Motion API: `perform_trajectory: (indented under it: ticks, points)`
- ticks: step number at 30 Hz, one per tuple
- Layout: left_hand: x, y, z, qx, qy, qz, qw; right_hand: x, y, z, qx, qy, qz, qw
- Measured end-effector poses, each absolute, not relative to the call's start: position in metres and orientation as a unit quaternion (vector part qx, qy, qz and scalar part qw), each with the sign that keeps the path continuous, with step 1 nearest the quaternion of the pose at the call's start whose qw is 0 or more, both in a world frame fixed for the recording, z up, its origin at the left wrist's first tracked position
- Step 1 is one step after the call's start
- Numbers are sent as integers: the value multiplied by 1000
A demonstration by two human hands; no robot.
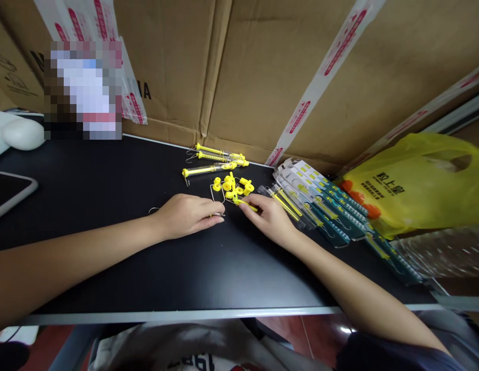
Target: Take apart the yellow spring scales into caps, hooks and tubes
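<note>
Pinching left hand (189, 215): fingers are closed on a thin wire loop (217, 191)
Right hand (268, 216): slim yellow plastic tube (247, 205) is clamped between fingertips

Bare forearms (88, 252), dark sleeve (397, 355), pale printed shirt (208, 350)

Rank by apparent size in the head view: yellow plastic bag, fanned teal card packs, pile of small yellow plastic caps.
1. Yellow plastic bag
2. Fanned teal card packs
3. Pile of small yellow plastic caps
</note>
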State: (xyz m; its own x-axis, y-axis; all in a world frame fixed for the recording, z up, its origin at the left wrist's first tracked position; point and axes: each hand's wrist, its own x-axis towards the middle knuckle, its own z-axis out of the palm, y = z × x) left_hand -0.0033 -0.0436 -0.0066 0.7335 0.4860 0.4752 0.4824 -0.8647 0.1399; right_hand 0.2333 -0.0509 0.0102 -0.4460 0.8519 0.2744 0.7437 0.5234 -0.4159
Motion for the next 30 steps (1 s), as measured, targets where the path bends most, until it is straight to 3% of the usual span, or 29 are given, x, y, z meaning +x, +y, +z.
perform_trajectory:
  ticks: [7,10,17,30]
  points:
    - [-4,-45,-8,925,300,235,-3,233,-48,11,-490,-848,-15,201]
    - [-2,-47,-6,911,357,203,-44,235,-48,15,-500,-843,-10,197]
    - [1,-46,-5,911,373,156,-78,228,-61,18,-510,-855,-4,89]
    - [-2,-45,-4,918,347,153,-115,233,-59,15,-519,-852,3,74]
